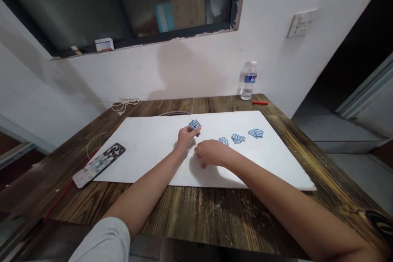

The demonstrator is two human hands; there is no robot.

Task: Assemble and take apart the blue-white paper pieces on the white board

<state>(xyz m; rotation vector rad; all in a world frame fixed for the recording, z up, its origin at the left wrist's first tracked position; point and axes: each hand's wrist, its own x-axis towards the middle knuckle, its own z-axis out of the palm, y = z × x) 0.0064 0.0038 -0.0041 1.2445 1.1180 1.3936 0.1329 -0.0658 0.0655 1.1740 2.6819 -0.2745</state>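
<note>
My left hand (185, 138) is closed on a small fan of blue-and-white cards (194, 123), pinched between thumb and fingers above a white board (147, 147). Just to its right and nearer to me, my right hand (211, 152) hangs over the board with its fingers curled down and in. Whatever it may hold is hidden. Beyond the right hand lies a small pile of similar cards (224, 141), partly covered by the hand. A second pile (238, 138) and a third pile (256, 133) spread out farther right on the board.
The board rests on a dark wooden table (196, 217). A phone in a patterned case (100, 164) overlaps its left edge. At the back stand a water bottle (248, 81) and, beside it, a red pen-like stick (260, 102). A white cable (124, 105) lies back left.
</note>
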